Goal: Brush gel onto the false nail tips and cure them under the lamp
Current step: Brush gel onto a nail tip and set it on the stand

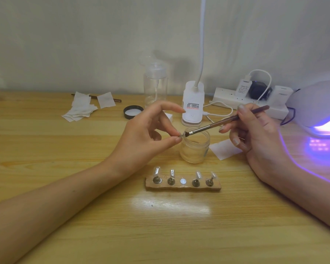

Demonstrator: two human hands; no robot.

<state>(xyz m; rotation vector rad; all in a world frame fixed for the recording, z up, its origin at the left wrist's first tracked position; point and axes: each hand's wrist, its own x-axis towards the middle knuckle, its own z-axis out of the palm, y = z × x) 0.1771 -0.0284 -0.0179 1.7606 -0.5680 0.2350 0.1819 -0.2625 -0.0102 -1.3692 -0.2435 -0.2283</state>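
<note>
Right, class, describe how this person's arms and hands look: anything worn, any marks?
The left forearm and right forearm are bare as far as the frame shows: no sleeves, gloves, watch or bracelets. The left hand and right hand carry no visible rings; their fingernails look plain and unpainted, grown slightly past the fingertips. Violet light rims the right wrist's outer edge.

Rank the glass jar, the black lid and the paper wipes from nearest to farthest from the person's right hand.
1. Glass jar, just left of the right hand.
2. Black lid, farther left, toward the wall.
3. Paper wipes, far left near the wall.
</note>
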